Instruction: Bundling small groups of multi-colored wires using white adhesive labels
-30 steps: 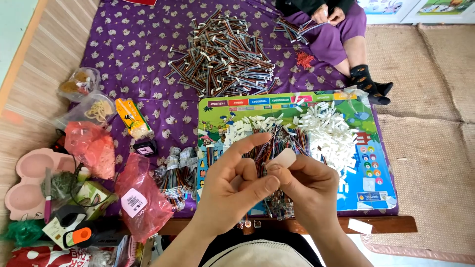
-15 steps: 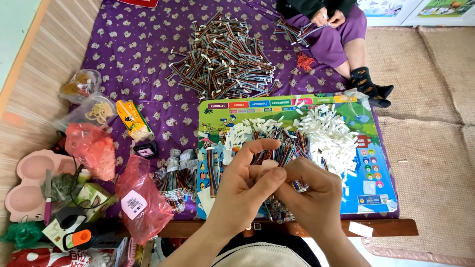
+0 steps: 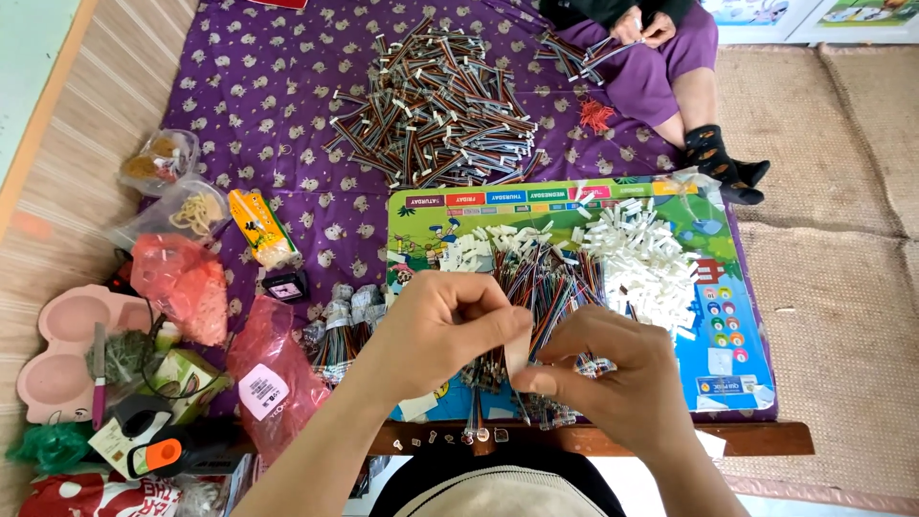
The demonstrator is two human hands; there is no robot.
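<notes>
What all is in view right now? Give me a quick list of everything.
wire pile: one heap, multicoloured, on purple cloth, far centre
board: one, colourful, on low table
wires: loose bunch, multicoloured, on board
white connectors: one heap, board's right side
yellow packet: one, left of board
red bags: two, left
pink tray: one, far left
second person: seated top right, purple trousers, holding wires
left hand: pinching small white piece
right hand: pinching same piece
</notes>
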